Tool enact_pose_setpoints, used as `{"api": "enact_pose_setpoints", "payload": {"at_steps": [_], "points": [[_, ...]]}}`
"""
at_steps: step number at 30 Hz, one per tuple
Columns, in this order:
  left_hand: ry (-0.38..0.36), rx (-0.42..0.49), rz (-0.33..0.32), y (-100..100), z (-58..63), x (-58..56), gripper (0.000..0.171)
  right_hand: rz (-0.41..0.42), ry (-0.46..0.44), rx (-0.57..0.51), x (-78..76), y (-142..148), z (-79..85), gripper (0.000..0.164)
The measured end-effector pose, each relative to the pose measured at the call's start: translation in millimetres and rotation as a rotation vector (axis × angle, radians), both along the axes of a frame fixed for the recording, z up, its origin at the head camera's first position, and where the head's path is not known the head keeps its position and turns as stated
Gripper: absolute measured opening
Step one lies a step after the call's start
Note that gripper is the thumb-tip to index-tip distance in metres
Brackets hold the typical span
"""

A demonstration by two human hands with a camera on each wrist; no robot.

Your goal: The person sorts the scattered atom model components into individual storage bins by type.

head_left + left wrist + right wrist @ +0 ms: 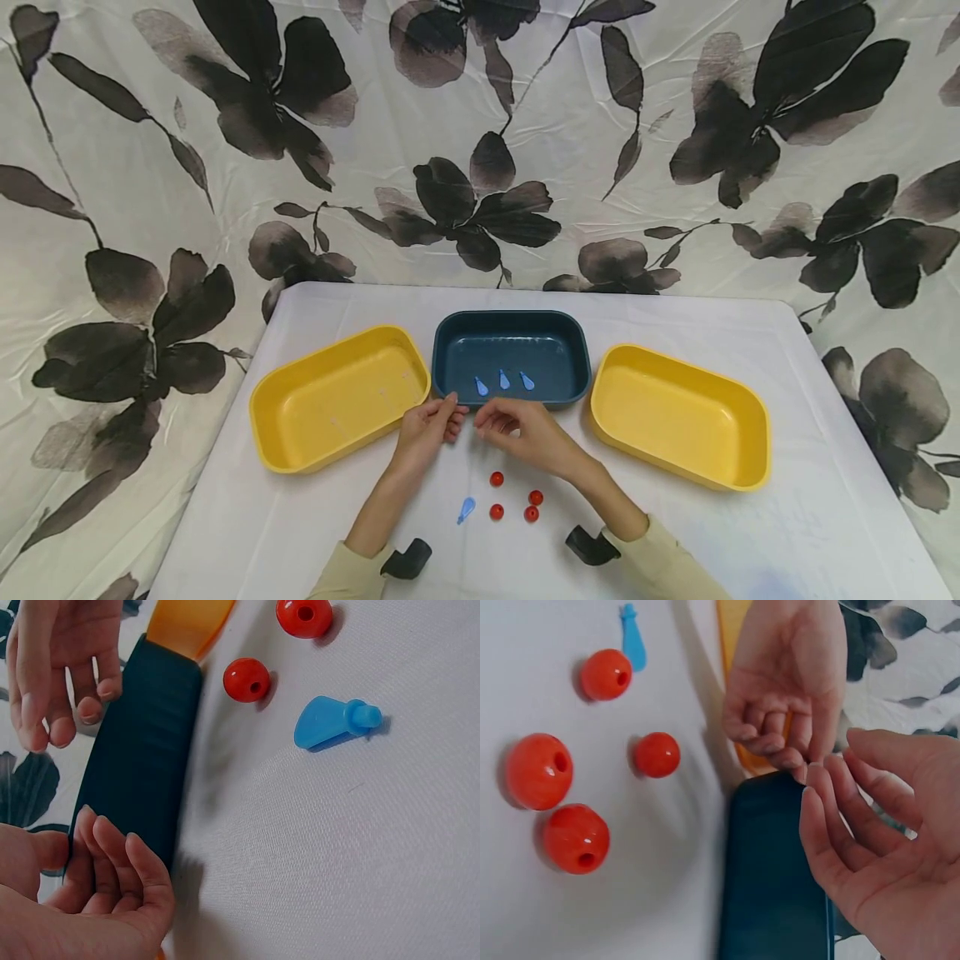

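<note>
My left hand [426,429] is at the near left corner of the dark blue tray [512,318], fingers loosely curled and thumb close to them; nothing shows in its grasp. Beside it, my right hand [528,433] is by the near rim, its fingers slightly bent and apart. In the right wrist view, the fingertips of the right hand [889,817] come right up to those of the left hand [787,697]. Three small blue teardrop-shaped plastic pieces [504,380] lie inside the dark blue tray. Another blue teardrop-shaped piece [334,722] lies on the white cloth.
Several red beads [497,479] with holes lie on the cloth between my forearms. A yellow tray [273,417] with a few small clear bits stands at the left, and another yellow tray [678,417] at the right. Behind the table hangs a floral cloth [585,167].
</note>
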State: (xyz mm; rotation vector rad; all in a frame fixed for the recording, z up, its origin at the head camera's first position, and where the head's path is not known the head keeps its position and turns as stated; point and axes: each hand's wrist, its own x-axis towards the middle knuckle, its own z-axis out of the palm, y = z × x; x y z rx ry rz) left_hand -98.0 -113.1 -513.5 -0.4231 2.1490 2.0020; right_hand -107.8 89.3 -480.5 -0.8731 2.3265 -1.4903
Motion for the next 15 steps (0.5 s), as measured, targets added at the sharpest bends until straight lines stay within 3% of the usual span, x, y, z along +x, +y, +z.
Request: {"api": "enact_pose_setpoints", "payload": {"at_steps": [6, 15], "points": [[-0.009, -0.001, 0.001, -1, -0.1, 0.5, 0.042, 0.073, -0.023, 0.016, 4.3, -2, -2.8, 0.015], [0.026, 0.022, 0.006, -2, -4.0, -1.6, 0.040, 0.205, 0.028, 0.004, 8.7, -9, -12.1, 0.011]]}}
